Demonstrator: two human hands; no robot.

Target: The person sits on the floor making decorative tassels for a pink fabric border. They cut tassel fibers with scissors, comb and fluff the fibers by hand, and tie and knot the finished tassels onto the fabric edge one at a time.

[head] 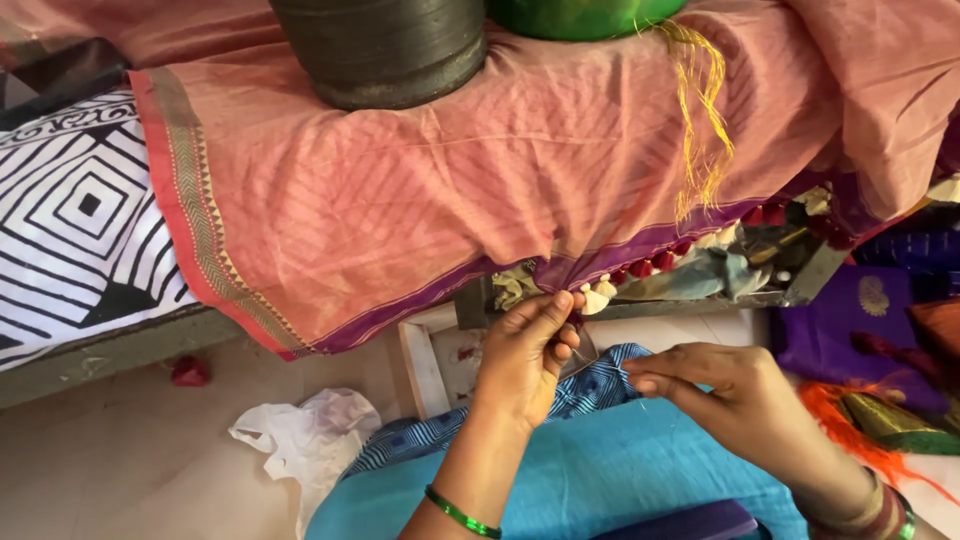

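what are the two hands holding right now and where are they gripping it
The left hand pinches the purple border edge of the pink cloth. The right hand's fingertips are pinched together; anything between them is too small to tell.

Low raised platform (110, 350) running across the upper half, grey edge showing at the left. Draped over most of it, a salmon-pink cloth (480, 190) with a red and olive patterned border on its left side and a purple band along the hanging lower edge. Standing on that cloth, a dark ribbed cylindrical vessel (385, 45) and, just beside it to the right, a green rounded thing (580, 15) (only its base in view). Left of the pink cloth, a black-and-white geometric print fabric (75, 230). Below, pale floor (120, 460) bearing a crumpled white plastic bag (305, 430) and a small red scrap (190, 371).
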